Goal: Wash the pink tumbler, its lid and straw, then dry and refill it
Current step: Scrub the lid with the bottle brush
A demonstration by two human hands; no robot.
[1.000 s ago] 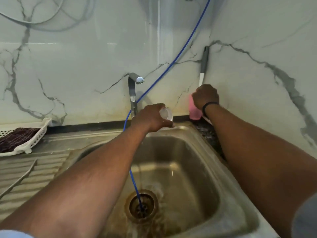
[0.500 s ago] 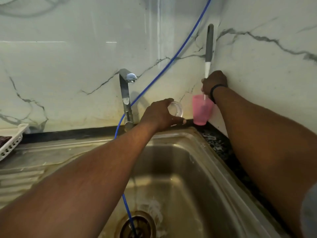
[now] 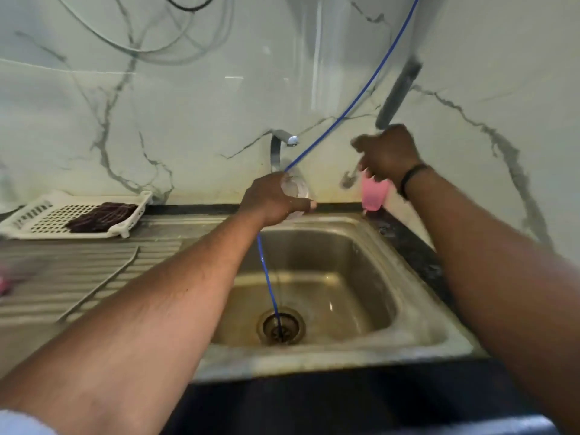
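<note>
Head view shows us the left hand (image 3: pixel 273 199) curled round a clear lid (image 3: pixel 296 191), held over the back rim of the steel sink (image 3: pixel 408 309), just in front of the tap (image 3: pixel 280 149). The lid stands on edge, its flat face turned toward the right. Our right hand (image 3: pixel 387 153) grips the grey handle of a bottle brush (image 3: pixel 398 92), whose long axis runs up and to the right against the marble wall; the picture is blurred here. Below that hand is the pink tumbler (image 3: pixel 373 196), at the sink's far right corner by the wall, roughly upright with its mouth upward toward the hand. We cannot tell whether it stands on the table or hangs from the brush. A blue hose (image 3: pixel 345 111) runs down from the upper right, passes behind the left hand and ends in the drain (image 3: pixel 281 328).

Compared with half a second ago, the right hand sits lower on the brush, so less handle shows above it and the white stem is hidden. The handle now leans right where it stood nearly vertical. The left hand's grip on the lid is unchanged. A white basket (image 3: pixel 131 221) with a dark cloth (image 3: pixel 100 216) shows on the draining board at left.
</note>
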